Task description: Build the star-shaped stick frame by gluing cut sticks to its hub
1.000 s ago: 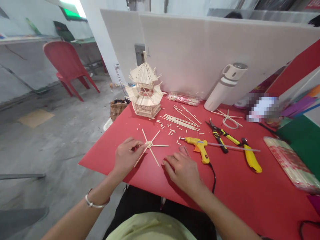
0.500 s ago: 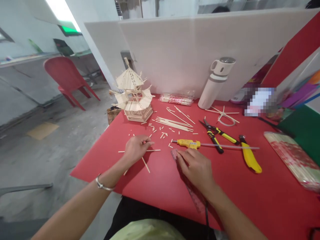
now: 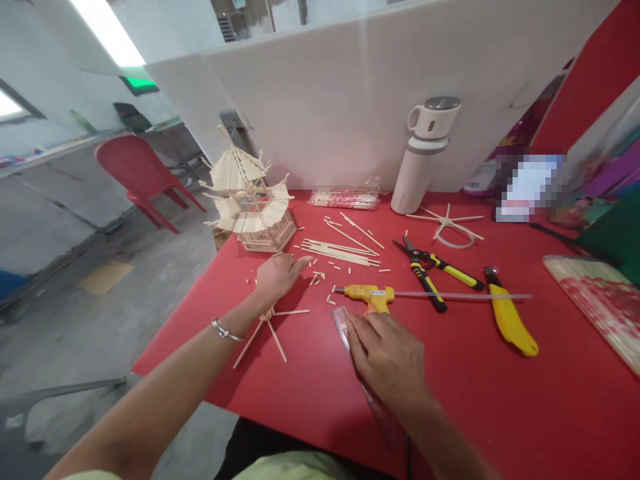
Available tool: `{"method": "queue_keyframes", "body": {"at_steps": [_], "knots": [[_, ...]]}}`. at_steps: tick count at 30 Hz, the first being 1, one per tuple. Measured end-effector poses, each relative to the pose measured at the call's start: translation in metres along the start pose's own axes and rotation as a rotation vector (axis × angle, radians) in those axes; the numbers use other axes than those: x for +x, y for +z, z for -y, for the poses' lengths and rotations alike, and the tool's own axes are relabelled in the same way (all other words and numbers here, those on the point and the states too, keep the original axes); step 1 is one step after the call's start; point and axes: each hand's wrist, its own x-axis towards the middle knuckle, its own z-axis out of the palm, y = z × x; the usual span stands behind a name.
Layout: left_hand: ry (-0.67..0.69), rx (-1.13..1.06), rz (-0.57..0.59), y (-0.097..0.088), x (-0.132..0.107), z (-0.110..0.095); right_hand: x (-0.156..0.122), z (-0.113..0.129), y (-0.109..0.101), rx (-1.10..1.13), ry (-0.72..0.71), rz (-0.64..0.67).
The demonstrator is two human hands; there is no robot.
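Note:
My left hand [image 3: 279, 275] reaches forward over the red table [image 3: 450, 393], fingers stretched toward the loose wooden sticks [image 3: 340, 253] and small cut bits. It holds nothing. Under my left wrist lies a star of sticks glued at one hub [image 3: 270, 321]. My right hand [image 3: 387, 357] lies flat on a clear ruler [image 3: 341, 321], fingers extended, just below the yellow glue gun [image 3: 371, 295]. A stick-built pagoda model [image 3: 247, 200] stands at the table's far left corner.
Yellow-handled snips [image 3: 431, 265] and a yellow knife [image 3: 510, 315] lie right of the glue gun. A white flask [image 3: 423, 155], a second stick star [image 3: 447, 223] and a packet of sticks [image 3: 345, 197] sit by the white divider. A bagged stick bundle [image 3: 600, 300] lies far right. A red chair [image 3: 135, 173] stands left.
My left hand let go of the stick star and reached forward toward the loose sticks. My right hand moved onto the clear ruler. The view tilted up and right.

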Motion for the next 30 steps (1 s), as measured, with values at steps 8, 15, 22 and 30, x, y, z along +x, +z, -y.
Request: {"method": "queue_keyframes", "body": {"at_steps": [8, 15, 22, 30], "knots": [[0.425, -0.117, 0.131, 0.019, 0.021, -0.009, 0.003, -0.009, 0.0, -0.058, 0.106, -0.013], [0.466, 0.034, 0.217, 0.021, 0.028, -0.018, 0.001, -0.009, 0.0, -0.035, 0.109, 0.0], [0.451, -0.012, 0.179, 0.014, 0.021, -0.022, 0.003, -0.009, 0.001, -0.04, 0.117, -0.006], [0.192, 0.092, 0.19, 0.022, 0.014, -0.037, 0.005, -0.011, -0.003, -0.179, 0.261, 0.037]]}}
